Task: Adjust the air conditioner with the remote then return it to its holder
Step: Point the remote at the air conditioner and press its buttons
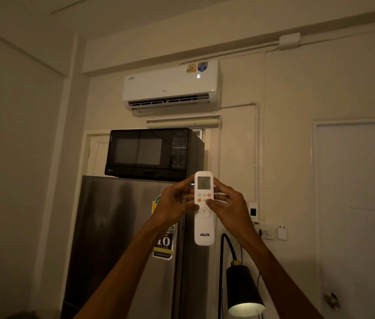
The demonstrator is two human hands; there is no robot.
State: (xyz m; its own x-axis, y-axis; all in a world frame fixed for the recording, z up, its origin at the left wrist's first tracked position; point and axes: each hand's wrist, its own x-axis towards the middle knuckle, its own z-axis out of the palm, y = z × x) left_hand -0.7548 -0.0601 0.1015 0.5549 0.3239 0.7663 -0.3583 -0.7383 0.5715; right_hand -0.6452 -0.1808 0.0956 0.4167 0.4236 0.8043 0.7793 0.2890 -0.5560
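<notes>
A white AUX remote stands upright in the middle of the view, screen at its top. My left hand grips its left side and my right hand its right side, both thumbs resting on the buttons near the round menu pad. High on the wall a white air conditioner has its flap open and lit digits showing on its front. A small white holder-like bracket is fixed to the wall at the right, beside a socket; I cannot tell for sure that it is the remote's holder.
A black microwave sits on a steel fridge below the air conditioner. A black lamp shines downward at lower right. A white door with a knob is at far right. A wall switch box hangs behind my right hand.
</notes>
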